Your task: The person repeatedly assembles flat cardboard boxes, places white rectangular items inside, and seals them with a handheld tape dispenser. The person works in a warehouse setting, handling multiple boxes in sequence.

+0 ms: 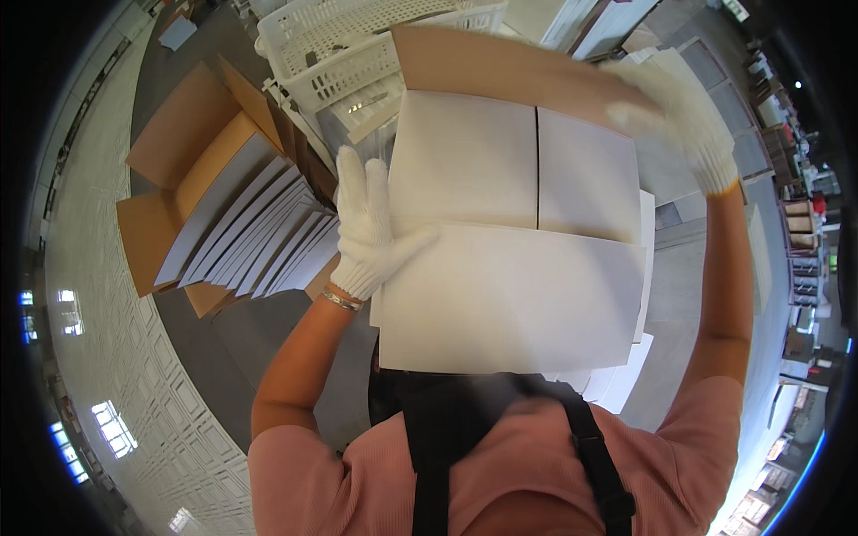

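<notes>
A white-faced cardboard sheet (518,295) with a dark gap (537,170) between its far panels lies in front of me, on other white sheets. Along its far edge stands a brown cardboard flap (500,67). My left hand (365,219), in a white knitted glove, lies at the sheet's left edge. Its fingers stretch away from me, and the thumb rests across the white face. My right hand (675,116), gloved too, is at the flap's right end. Motion smears its fingers, so I cannot tell whether they grip the flap.
To the left stands an open brown carton (179,192) holding several white boards (259,223). A white perforated plastic basket (357,49) sits beyond the sheet. Shelves with boxes (800,232) line the far right, and a pale patterned floor (161,384) shows at left.
</notes>
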Demonstrator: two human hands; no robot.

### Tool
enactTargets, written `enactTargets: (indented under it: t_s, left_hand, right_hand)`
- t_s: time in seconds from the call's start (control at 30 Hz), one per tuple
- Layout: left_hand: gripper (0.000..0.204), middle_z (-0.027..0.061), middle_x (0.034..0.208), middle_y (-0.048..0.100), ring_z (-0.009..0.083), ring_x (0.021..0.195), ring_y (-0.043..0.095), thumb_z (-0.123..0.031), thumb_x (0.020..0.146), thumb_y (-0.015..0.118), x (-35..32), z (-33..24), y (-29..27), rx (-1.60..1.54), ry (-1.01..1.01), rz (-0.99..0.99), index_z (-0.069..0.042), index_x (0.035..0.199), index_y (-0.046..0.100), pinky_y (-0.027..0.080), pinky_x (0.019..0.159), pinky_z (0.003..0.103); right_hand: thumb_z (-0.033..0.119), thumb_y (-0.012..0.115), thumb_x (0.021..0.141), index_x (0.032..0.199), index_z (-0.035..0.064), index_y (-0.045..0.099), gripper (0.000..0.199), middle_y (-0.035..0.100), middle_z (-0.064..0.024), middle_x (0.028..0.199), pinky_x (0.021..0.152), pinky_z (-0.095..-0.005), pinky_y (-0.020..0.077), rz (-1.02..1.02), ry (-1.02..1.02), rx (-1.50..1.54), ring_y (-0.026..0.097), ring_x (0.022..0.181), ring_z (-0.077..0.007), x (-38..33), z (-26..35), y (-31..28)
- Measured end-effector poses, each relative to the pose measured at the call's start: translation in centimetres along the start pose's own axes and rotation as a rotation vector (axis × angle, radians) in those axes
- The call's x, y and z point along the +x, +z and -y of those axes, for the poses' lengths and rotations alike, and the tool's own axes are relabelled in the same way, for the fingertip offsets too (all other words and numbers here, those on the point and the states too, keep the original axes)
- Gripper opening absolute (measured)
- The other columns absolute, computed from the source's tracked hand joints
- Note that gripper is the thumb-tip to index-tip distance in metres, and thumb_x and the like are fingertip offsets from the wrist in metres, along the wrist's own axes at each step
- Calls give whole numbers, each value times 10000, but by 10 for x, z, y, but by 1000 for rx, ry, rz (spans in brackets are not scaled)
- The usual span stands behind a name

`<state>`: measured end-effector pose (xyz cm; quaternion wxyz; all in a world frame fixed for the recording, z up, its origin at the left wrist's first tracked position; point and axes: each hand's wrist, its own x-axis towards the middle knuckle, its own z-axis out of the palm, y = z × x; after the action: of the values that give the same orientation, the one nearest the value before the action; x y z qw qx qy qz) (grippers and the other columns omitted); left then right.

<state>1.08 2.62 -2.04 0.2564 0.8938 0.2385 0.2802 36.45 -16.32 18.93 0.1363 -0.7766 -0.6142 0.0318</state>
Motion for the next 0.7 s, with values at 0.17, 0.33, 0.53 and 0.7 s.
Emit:
enactTargets:
  t_s: [0.17, 0.33, 0.53, 0.7]
  left_hand:
    - [1047, 426, 1693, 99, 610, 1550, 178, -410, 728, 901, -5, 14, 5, -3, 198, -86, -8, 1562, 410, 277, 1234, 604]
    - [570, 344, 1743, 114, 436, 1634, 166, -345, 943, 709, 9, 4, -5, -473, -167, 319, -112, 1461, 658, 249, 1287, 450]
    - [438, 253, 1781, 100, 331, 1659, 121, -182, 1030, 583, 8, -4, 6, -664, -277, 280, -49, 1440, 659, 192, 1304, 402]
    - [465, 222, 1788, 110, 323, 1661, 104, -162, 1042, 551, 12, -18, 8, -708, -295, 259, -19, 1480, 610, 142, 1315, 406]
  right_hand:
    - [418, 780, 886, 1278, 70, 751, 525, 676, -182, 1370, 1114, -466, 465, 301, -76, 137, 613, 1266, -392, -71, 25, 69]
    - [420, 770, 904, 1329, 52, 712, 566, 643, -194, 1397, 1113, -486, 453, 186, -124, 233, 590, 1269, -388, -114, -7, 123]
    - [367, 705, 981, 1595, 10, 433, 761, 495, -211, 1598, 1223, -419, 344, -333, 646, 396, 451, 1471, -361, -171, -61, 164]
    - [325, 614, 1054, 1713, 30, 145, 861, 198, -157, 1782, 1293, -341, 198, -263, 757, 655, 197, 1636, -252, -190, -55, 142]
